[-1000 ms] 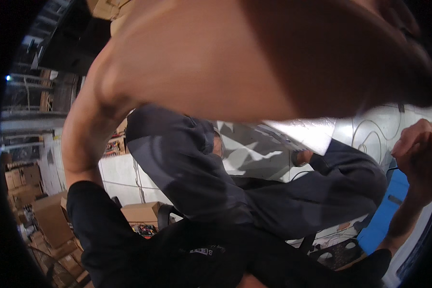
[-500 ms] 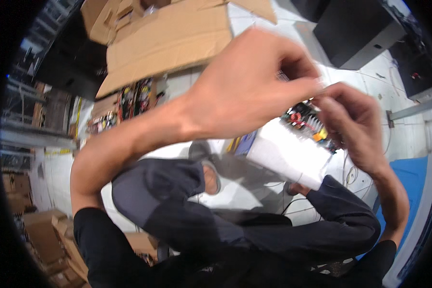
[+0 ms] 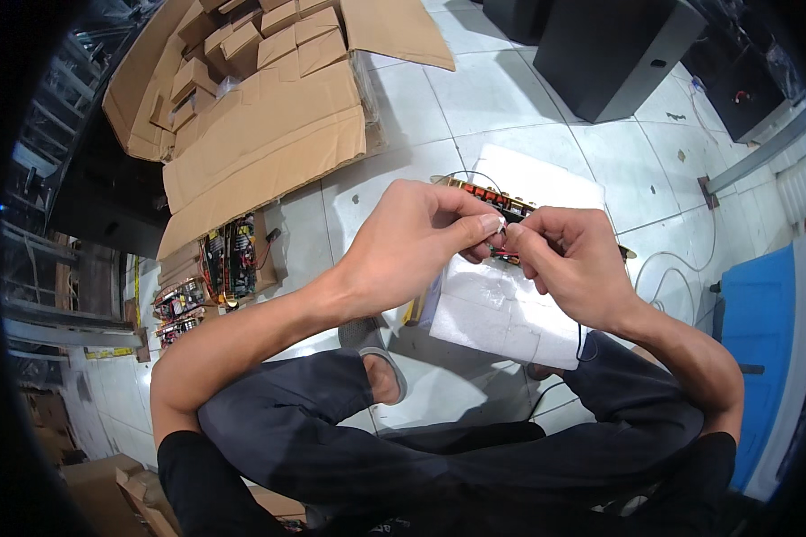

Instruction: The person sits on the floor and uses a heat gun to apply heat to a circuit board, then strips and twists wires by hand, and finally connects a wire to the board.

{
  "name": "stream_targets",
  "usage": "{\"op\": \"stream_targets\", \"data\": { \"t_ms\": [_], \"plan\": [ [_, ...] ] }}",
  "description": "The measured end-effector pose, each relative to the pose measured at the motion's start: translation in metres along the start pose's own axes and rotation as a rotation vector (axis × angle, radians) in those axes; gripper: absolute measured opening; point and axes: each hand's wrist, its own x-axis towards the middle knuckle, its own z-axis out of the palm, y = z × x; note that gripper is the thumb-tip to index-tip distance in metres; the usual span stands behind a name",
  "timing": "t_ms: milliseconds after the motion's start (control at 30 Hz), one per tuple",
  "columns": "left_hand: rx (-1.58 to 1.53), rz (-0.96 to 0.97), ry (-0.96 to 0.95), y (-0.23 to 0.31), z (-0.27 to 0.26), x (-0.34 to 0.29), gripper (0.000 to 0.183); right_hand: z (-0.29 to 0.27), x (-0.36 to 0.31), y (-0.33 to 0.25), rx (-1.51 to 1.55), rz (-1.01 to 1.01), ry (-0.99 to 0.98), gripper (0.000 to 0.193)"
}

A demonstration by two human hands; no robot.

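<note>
White, glossy floor tiles (image 3: 412,112) spread beneath the work. Over them the left hand (image 3: 488,231) has thumb and forefinger closed on a tiny white piece (image 3: 501,224), while the right hand (image 3: 516,237) brings its bent fingers in close beside it; whether those also grip the piece is hidden. Just beyond and below lies a long circuit board with gold-coloured edging and orange-red parts (image 3: 497,199), partly covered by the hands and resting on a white foam slab (image 3: 501,311). Such fine work seems best done with fingertips alone, wrists steady, the piece held by its body, and no tug on the thin black wire (image 3: 468,171) arching over the board's left end. Letting the foam bear the board should spare its parts from knocks. Farther out, a large brown cardboard box full of small cartons (image 3: 269,116) stands at upper left, and a black box-shaped cabinet (image 3: 604,58) at upper right.
</note>
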Motion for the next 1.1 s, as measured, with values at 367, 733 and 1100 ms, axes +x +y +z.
{"op": "stream_targets", "data": {
  "t_ms": [367, 733, 1100],
  "plan": [
    [-0.192, 0.016, 0.037, -0.016, 0.002, 0.003, 0.029, 0.003, -0.01, 0.008, 0.241, 0.002, -0.041, 0.022],
    [-0.265, 0.088, 0.12, -0.018, 0.025, 0.007, 0.028, 0.01, -0.011, 0.011, 0.398, -0.081, 0.063, 0.02],
    [-0.651, 0.304, 0.241, 0.007, -0.02, -0.017, 0.028, 0.005, -0.006, 0.024, 0.1, -0.116, 0.074, 0.039]
  ]
}}
